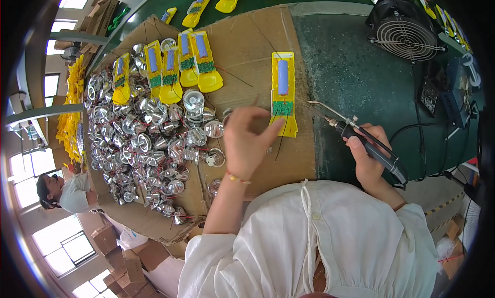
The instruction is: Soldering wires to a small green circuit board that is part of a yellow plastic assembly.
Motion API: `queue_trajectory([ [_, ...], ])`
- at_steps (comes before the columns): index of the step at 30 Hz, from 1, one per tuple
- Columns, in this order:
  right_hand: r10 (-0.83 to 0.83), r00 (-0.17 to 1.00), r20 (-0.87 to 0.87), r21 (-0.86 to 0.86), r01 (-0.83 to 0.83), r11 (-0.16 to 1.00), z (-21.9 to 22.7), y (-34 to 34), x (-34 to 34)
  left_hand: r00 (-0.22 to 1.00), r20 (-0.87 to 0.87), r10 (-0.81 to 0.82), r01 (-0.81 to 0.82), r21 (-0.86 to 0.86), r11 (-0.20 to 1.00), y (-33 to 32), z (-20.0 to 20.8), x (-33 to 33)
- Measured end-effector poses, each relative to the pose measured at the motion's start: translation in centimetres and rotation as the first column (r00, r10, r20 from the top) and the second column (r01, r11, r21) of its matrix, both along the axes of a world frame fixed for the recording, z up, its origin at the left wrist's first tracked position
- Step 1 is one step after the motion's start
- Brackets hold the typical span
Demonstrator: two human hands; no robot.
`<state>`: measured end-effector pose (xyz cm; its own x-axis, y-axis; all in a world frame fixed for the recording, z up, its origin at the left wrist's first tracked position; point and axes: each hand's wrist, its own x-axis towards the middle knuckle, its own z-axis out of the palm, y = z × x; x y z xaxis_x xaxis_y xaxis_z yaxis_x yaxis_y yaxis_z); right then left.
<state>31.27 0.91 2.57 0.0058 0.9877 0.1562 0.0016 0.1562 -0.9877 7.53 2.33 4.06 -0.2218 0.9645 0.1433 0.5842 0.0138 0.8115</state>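
Observation:
A yellow plastic housing (291, 87) lies on the cardboard in front of me, with a blue-violet cylindrical battery cell (283, 77) and a small green circuit board (282, 108) in it. Thin dark wires run from its lower part. My left hand (247, 138) hovers at the housing's lower left, thumb and index finger curved and apart, with no object visible between them. In my right hand (368, 156) is a dark soldering iron (367, 143) with a thin metal feed tube (330, 110) along it. Its tip points left toward the circuit board, a short way off.
A heap of silvery lamp reflectors (149, 138) with red wires covers the cardboard's left side. Several more yellow housings (170, 76) rest on its far edge. A black fan (405, 35) with a wire grille stands at the far right, near cables (420, 125). Another person (72, 192) is at the left.

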Motion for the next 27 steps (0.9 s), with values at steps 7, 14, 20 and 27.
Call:
queue_trajectory([
  [7, -0.107, 0.993, 0.046, 0.005, 0.107, 0.994, -1.0, 0.8, 3.2, 0.881, -0.386, -0.274, 0.226, -0.164, 0.960, -0.5, 0.9, -0.1],
  [14, -0.103, 0.992, 0.069, -0.073, 0.108, 0.991, -0.9, 1.4, 4.5, 0.795, -0.466, -0.388, 0.365, -0.142, 0.920, 11.8, 3.5, 4.1],
  [20, -0.122, 0.992, -0.025, -0.173, 0.116, 0.978, -0.8, 1.9, 3.9, 0.789, -0.558, -0.258, 0.322, 0.017, 0.947, 29.2, 1.4, 9.5],
  [27, -0.126, 0.992, 0.009, -0.104, 0.126, 0.987, -1.3, 2.4, 4.3, 0.764, -0.589, -0.263, 0.312, -0.019, 0.950, 35.1, 0.5, 5.5],
])
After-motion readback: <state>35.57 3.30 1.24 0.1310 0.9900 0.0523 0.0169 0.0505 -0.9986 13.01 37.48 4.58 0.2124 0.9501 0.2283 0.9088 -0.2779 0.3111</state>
